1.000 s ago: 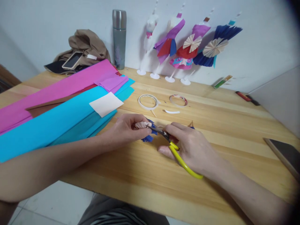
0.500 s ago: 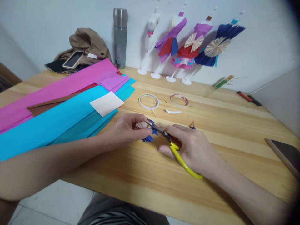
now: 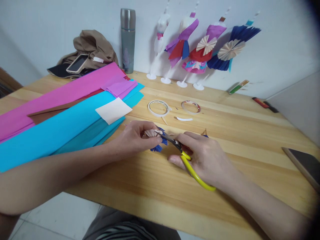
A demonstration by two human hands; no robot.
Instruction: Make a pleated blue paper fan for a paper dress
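Note:
Between the thumb and fingers of my left hand [image 3: 140, 136] is a small pleated cream paper fan [image 3: 152, 133], with fringed blue paper [image 3: 157, 148] showing below and behind it. My right hand [image 3: 202, 151] grips yellow-handled scissors [image 3: 197, 175], their dark blades pointing left. The blade tips lie at the fan's right end, close to my left fingertips. Whether the blades are parted there is hard to make out. Just beyond my right hand a small blue and brown piece [image 3: 205, 134] lies partly hidden on the table.
Folded pink [image 3: 75, 90] and turquoise paper [image 3: 62, 128] covers the table's left, topped by a cream sheet [image 3: 113, 110]. Two tape rolls [image 3: 158, 114] [image 3: 191, 111] lie ahead. Along the wall stand a flask [image 3: 128, 50] and several dressed doll stands [image 3: 205, 50]. A dark tablet-like object [image 3: 303, 165] rests right.
Almost nothing differs. Both hands, the pleated fan and the scissors keep nearly the same place, with only a very slight shift of the whole view.

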